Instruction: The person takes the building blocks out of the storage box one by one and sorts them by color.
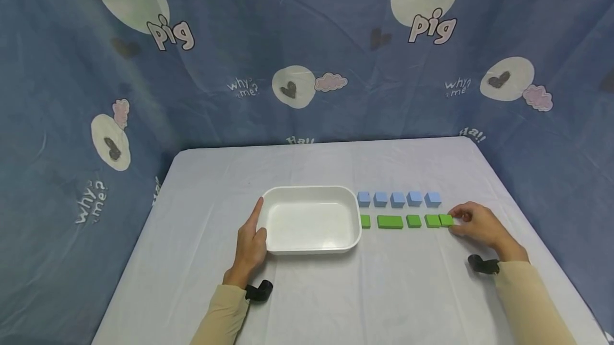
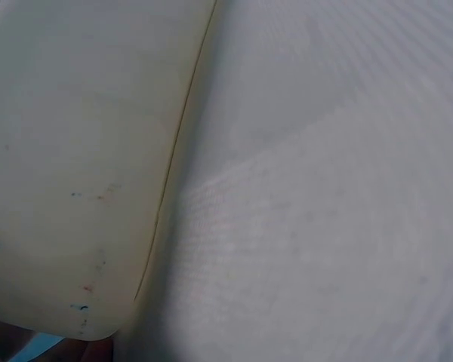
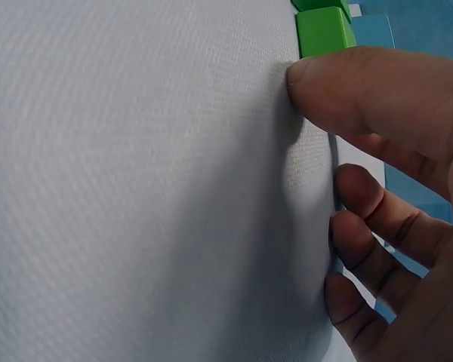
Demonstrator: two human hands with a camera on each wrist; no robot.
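My left hand [image 1: 250,249] holds the left side of a white rectangular tray [image 1: 309,251], with the thumb at its rim and the index finger stretched along the edge. In the left wrist view the tray's pale wall [image 2: 83,151] fills the left side, and parts of the fingers show below it. My right hand [image 1: 482,225] pinches the rightmost green block [image 1: 446,219] between thumb and index finger. That block sits against another green block [image 1: 433,221]. In the right wrist view the thumb [image 3: 347,87] lies right at the green block [image 3: 323,32], while the other fingers are bent.
A long green block [image 1: 390,222] and a small green block [image 1: 413,221] stand in the same row; the leftmost green block [image 1: 365,221] is partly hidden by the tray. Behind them runs a row of several blue blocks [image 1: 397,199]. A white cloth covers the table [image 1: 384,291].
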